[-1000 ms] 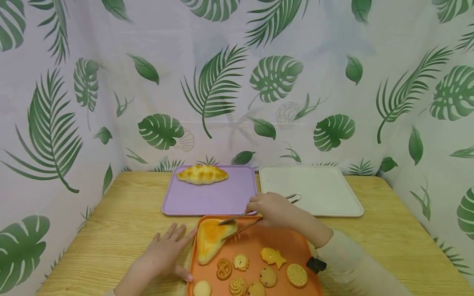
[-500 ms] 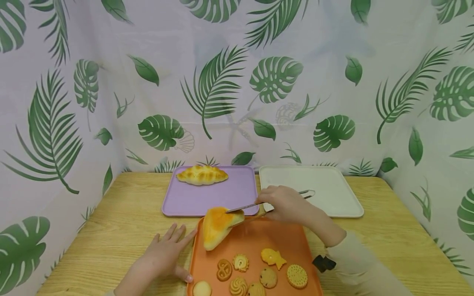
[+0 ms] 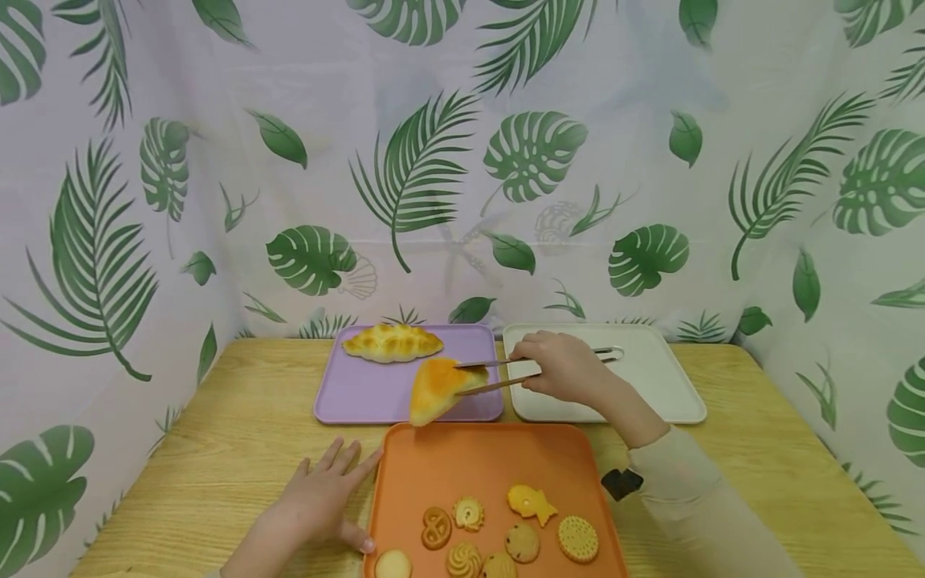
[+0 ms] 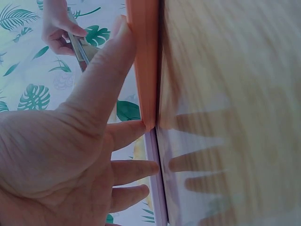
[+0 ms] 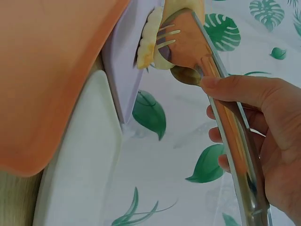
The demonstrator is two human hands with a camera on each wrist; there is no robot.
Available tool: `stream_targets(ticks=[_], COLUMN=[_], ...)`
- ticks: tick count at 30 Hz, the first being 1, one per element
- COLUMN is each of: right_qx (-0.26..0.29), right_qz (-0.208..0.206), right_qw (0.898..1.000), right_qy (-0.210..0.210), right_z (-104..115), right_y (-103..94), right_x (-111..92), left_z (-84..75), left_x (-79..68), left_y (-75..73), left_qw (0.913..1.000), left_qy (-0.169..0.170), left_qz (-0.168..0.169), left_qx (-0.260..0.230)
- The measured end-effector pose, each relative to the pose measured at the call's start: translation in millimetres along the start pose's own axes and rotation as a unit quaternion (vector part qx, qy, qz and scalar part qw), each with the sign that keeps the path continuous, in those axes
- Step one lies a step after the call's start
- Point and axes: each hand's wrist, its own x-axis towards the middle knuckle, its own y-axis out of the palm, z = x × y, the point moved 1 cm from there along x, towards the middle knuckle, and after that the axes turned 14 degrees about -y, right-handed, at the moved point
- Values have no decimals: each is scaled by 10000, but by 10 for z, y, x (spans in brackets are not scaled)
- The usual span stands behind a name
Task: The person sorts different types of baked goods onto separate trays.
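Observation:
My right hand [image 3: 564, 365] grips a pair of metal tongs [image 5: 221, 108], thumb on one arm and fingers round the other. Between the tong tips hangs a triangular golden bread [image 3: 433, 389], which overlaps the front of the purple tray [image 3: 340, 393] in the head view. A braided bread roll [image 3: 393, 343] lies at that tray's back. My left hand [image 3: 318, 498] is spread flat with its thumb and index fingertip at the left rim of the orange tray [image 3: 506, 449]; the left wrist view shows the thumb [image 4: 106, 70] along this edge.
Several biscuits lie on the orange tray's front half, among them a pretzel [image 3: 437, 528], a fish-shaped one [image 3: 531, 502] and a round one [image 3: 578, 539]. A white tray [image 3: 650, 385] stands at the back right. A leaf-print curtain [image 3: 462, 160] encloses the wooden table [image 3: 238, 417].
The triangular bread has been lifted in the tongs from the orange tray, up and away toward the purple tray. My right hand has moved forward; the left hand has stayed put.

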Motion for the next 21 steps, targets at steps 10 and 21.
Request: stream_targets(ticks=[10,21], right_qx=[197,164], right_qz=[422,718], right_qw=[9976,9949], right_qy=[517,687], right_z=[-276,-394], right_y=[183,330], right_x=[139,199], left_z=[20,23], left_x=[10,16], left_y=[6,-1], left_qw=[10000,9999], left_qy=[46,43], left_qz=[14,105], left_qx=[-19,-19])
